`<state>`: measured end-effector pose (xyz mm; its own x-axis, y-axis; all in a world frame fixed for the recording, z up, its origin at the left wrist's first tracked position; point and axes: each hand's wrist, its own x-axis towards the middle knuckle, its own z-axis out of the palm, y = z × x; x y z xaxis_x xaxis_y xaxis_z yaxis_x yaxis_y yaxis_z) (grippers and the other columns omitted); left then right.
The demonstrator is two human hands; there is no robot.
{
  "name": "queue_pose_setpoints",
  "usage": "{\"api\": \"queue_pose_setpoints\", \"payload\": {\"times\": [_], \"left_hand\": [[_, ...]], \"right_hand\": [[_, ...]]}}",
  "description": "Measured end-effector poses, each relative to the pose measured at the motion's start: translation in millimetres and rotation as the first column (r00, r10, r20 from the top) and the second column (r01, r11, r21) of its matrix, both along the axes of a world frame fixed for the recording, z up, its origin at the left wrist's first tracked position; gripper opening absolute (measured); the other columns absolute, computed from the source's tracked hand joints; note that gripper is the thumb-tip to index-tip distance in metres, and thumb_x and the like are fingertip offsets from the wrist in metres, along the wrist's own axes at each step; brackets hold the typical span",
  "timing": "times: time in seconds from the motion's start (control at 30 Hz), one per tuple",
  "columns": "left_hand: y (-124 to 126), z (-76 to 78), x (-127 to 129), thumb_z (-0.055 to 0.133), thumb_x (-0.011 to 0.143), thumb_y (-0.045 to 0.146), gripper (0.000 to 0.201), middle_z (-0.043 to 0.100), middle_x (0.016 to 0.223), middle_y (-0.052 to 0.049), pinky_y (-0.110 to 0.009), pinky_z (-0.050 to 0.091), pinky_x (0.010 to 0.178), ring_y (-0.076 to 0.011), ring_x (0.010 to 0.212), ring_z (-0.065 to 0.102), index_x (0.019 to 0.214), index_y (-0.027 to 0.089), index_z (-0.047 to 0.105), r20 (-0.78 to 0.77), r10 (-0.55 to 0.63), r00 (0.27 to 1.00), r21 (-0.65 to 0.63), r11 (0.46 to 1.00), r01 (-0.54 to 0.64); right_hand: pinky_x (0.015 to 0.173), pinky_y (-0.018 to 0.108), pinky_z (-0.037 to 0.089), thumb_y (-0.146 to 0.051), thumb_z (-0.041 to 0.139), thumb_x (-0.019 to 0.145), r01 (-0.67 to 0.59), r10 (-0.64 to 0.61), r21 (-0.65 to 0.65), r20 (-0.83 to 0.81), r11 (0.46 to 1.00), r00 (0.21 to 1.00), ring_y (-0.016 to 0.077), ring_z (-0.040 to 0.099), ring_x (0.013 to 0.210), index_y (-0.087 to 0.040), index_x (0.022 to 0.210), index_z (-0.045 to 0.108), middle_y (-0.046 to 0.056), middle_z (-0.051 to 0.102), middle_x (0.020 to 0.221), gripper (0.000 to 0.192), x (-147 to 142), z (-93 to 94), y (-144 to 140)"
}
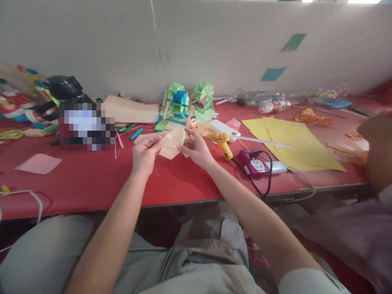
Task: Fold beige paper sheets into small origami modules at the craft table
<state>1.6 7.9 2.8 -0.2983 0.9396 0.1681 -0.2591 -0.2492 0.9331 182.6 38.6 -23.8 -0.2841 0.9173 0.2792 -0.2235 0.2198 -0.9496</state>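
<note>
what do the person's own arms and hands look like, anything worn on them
Both are bare: the left hand and right hand wear no gloves, rings, watch or bands that show. The forearms are uncovered up to the bottom edge of the picture; no sleeve shows on either.

Red tabletop (92,179) before me, running against a pale wall. On it, from my left: a pink paper square (38,163); a tan sheet (131,109); green-and-blue folded paper models (186,100) at the centre rear; a yellow glue gun (222,143) just beside a purple power strip (255,163), whose black cable hangs over the front edge; overlapping yellow sheets (294,141) with a white stick (265,141) lying across their near corner; a clear plastic bottle (272,106) on its side near the wall.
</note>
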Motion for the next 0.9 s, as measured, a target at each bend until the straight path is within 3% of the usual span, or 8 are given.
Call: {"api": "queue_pose_setpoints", "payload": {"times": [0.17, 0.5, 0.73, 0.9], "left_hand": [[-1.1, 1.8, -0.8, 0.090, 0.055, 0.030, 0.034, 0.076, 0.092, -0.010, -0.032, 0.053, 0.075, -0.0228, 0.088, 0.071, 0.081, 0.017, 0.074, -0.015, 0.000, 1.000, 0.024, 1.000, 0.001], [0.0, -2.4, -1.8, 0.085, 0.062, 0.027, 0.025, 0.078, 0.097, -0.010, -0.028, 0.052, 0.069, -0.0195, 0.083, 0.071, 0.084, 0.017, 0.075, -0.077, 0.064, 0.995, 0.031, 0.998, -0.062], [0.5, -4.3, -3.3, 0.084, 0.066, 0.026, 0.022, 0.077, 0.093, -0.008, -0.029, 0.052, 0.075, -0.0192, 0.085, 0.071, 0.084, 0.017, 0.076, -0.092, 0.067, 0.993, 0.087, 0.994, -0.059], [-1.3, -2.4, -0.1, 0.086, 0.065, 0.030, 0.025, 0.077, 0.096, -0.009, -0.030, 0.053, 0.076, -0.0215, 0.087, 0.071, 0.084, 0.017, 0.076, -0.117, 0.049, 0.992, 0.076, 0.996, -0.040]], "right_hand": [[0.057, 0.026, 0.052, -0.047, 0.086, 0.065, 0.000, 0.004, -0.063, 0.065, 0.998, 0.998, 0.0168, 0.066, 0.075, -0.019, 0.106, 0.061, 0.005, 0.070, 0.089, 0.056, 1.5, 3.4, -1.6], [0.056, 0.026, 0.052, -0.049, 0.083, 0.066, 0.054, -0.050, -0.042, 0.093, 0.998, 0.994, 0.0175, 0.067, 0.073, -0.018, 0.099, 0.059, 0.004, 0.070, 0.081, 0.051, 0.0, -1.2, 1.6], [0.055, 0.025, 0.050, -0.056, 0.077, 0.073, 0.040, -0.035, -0.034, 0.140, 0.999, 0.990, 0.0166, 0.066, 0.075, -0.018, 0.101, 0.064, 0.006, 0.071, 0.086, 0.049, 0.5, 6.1, -4.8], [0.058, 0.025, 0.049, -0.061, 0.073, 0.077, 0.001, -0.005, 0.017, 0.260, 1.000, 0.966, 0.0121, 0.059, 0.060, -0.016, 0.071, 0.065, 0.003, 0.065, 0.065, 0.047, 0.7, 7.8, -7.0]]}}
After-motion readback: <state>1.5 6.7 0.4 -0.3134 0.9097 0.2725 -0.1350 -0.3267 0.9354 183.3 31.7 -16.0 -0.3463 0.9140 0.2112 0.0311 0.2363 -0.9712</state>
